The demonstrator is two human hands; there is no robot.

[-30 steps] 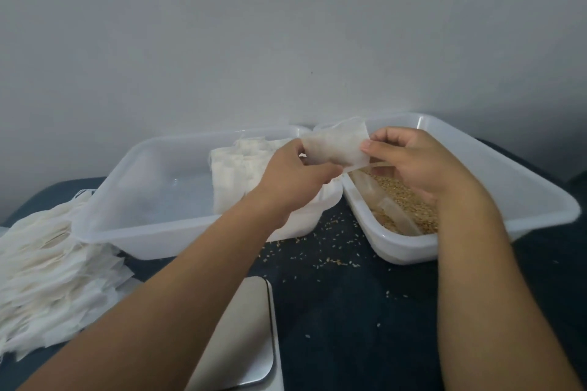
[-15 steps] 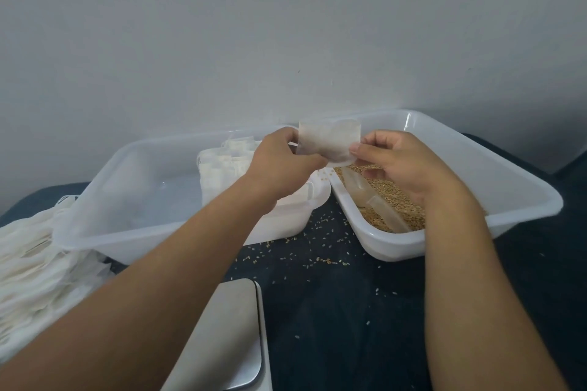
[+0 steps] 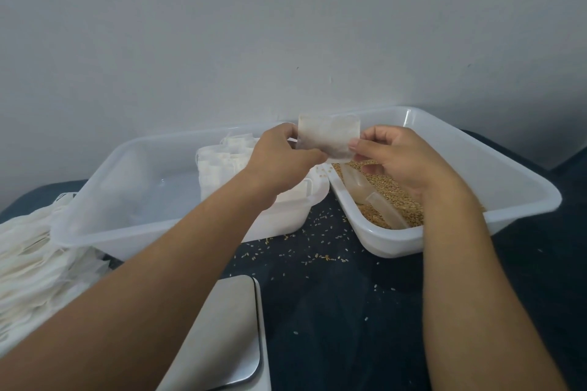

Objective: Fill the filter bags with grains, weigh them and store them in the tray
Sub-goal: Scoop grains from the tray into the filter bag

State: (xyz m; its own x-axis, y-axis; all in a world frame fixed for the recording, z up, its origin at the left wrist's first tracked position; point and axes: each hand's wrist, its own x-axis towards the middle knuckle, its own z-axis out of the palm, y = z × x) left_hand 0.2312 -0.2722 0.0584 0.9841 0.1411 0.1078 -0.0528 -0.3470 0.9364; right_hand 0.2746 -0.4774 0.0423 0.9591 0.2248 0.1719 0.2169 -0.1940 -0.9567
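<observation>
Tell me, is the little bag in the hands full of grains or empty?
Empty, it seems. The filter bag looks flat and thin, pinched between the left hand and right hand; no grains bulge inside.

A plain pale grey wall (image 3: 286,25) fills the upper half of the view, matte and evenly lit, with a tiny dark speck or two on it (too small to tell what they are). At its foot lies the table (image 3: 333,311), covered in a dark, almost black cloth that runs right across the lower part of the view. At the far right the wall (image 3: 540,73) meets the table along a slanted line, and a dim shadow falls across that corner, darker than the rest of the wall.
</observation>
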